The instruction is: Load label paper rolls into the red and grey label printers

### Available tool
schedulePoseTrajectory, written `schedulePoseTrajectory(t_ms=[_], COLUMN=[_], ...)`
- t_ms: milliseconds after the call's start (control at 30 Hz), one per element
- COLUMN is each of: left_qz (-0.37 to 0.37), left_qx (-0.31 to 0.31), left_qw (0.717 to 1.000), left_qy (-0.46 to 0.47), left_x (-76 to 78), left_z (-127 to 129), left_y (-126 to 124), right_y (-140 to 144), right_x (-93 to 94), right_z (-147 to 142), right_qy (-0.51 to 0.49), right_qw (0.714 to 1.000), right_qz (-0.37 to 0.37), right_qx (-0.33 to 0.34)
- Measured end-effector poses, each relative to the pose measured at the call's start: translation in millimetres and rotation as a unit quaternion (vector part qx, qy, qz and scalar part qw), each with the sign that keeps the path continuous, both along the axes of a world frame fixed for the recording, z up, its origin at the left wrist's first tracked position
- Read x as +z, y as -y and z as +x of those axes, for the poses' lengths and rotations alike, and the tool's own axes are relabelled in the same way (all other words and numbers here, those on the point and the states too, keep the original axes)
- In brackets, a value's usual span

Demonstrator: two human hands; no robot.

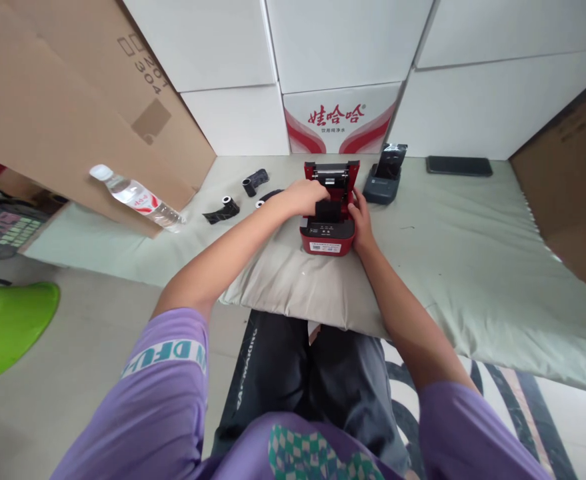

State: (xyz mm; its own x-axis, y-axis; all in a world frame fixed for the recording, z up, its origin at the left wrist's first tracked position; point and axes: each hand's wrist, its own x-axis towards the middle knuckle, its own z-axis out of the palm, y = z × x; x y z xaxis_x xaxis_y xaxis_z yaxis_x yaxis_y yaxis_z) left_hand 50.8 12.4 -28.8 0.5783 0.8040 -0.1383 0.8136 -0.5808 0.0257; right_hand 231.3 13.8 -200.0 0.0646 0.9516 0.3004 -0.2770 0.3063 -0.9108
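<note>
Pale green cloth covers a long worktop (447,280). Taking the machine as the clock's centre, a stack of glossy white cartons (217,40) rises at twelve, and a tall brown cardboard box (73,87) at ten. That machine, a boxy red-and-black plastic device (327,248) with its lid raised, sits on the cloth directly before the person. It looks rigid and fairly light, smooth outside; the raised lid and its roller seem the delicate parts, so the lower red sides offer the safest hold. A clear plastic bottle (137,197) leans at nine. The left hand (311,196) reaches in from nine, fingers curled beside a matte black piece (327,212); whether they pinch it, I cannot tell. The right hand (363,223) touches the side at three; its grip is unclear. Small black film rolls (255,182) lie around nine to ten.
</note>
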Motion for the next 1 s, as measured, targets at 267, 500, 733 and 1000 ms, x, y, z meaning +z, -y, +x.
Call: schedulePoseTrajectory(t_ms=[267, 500, 733, 1000], left_qz=[0.016, 0.111, 0.032, -0.030], left_qx=[0.053, 0.228, 0.350, 0.423], left_qw=[0.991, 0.934, 0.897, 0.875], left_qy=[0.118, 0.252, 0.268, 0.233], left_x=[28.1, 52.4, 41.9, -7.7], left_z=[-39, -147, -206, -243], left_y=[29, 33, -8, -73], right_y=[0, 2, 3, 5], right_x=[0.1, 1.9, 2.1, 4.6], right_z=[0, -2, -2, -3], right_qy=[0.015, -0.003, 0.000, 0.019], right_qw=[1.000, 1.000, 1.000, 1.000], right_qz=[0.005, -0.006, -0.011, -0.001], right_qx=[0.009, 0.021, 0.017, 0.016])
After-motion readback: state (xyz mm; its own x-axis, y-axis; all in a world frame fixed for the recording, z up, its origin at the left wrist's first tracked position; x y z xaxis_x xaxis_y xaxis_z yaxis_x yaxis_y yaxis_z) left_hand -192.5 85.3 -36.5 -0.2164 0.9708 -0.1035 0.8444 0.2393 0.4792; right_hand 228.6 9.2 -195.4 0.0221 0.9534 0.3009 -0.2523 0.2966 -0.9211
